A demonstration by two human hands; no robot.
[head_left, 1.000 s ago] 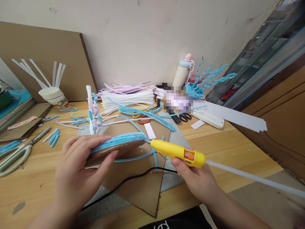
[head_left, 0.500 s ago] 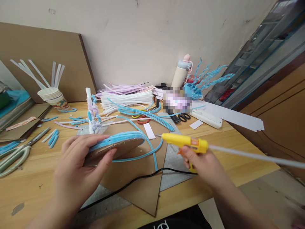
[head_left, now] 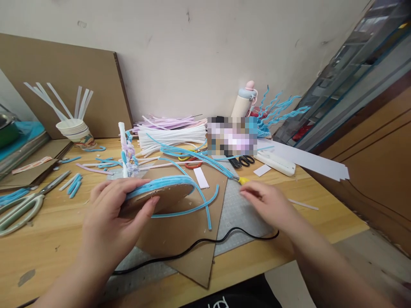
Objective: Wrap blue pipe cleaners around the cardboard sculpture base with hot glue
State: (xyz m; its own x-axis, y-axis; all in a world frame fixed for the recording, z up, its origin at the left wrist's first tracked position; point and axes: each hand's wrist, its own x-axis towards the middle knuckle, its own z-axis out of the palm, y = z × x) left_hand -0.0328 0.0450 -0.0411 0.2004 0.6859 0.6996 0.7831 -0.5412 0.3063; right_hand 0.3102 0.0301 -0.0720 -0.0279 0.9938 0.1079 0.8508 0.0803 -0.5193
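Observation:
My left hand point(head_left: 115, 214) grips a round cardboard disc point(head_left: 167, 197) by its left end, thumb below and fingers above. Light-blue fuzzy pipe cleaners point(head_left: 170, 183) wrap its rim; loose strands cross beside it. At the right, my right hand point(head_left: 265, 203) has its fingers curled together in front of a yellow hot glue gun point(head_left: 244, 181). Only the gun's nozzle end shows past the fingers, so whether they still grip it is hidden. A thin white glue stick point(head_left: 303, 204) shows beyond the wrist. The gun's black cord point(head_left: 195, 244) runs across the cardboard sheet point(head_left: 180, 239).
Scissors point(head_left: 25, 209) and cut blue pieces point(head_left: 75, 186) lie left. Paper cups point(head_left: 75, 128) hold glue sticks. White pipe cleaners point(head_left: 173, 136), black-handled scissors point(head_left: 246, 161), a bottle point(head_left: 242, 102) and a white device point(head_left: 276, 163) stand or lie behind.
My right hand and the glue gun have moved away from me; the gun body is now hidden behind my fingers. My left hand still holds the disc in nearly the same place.

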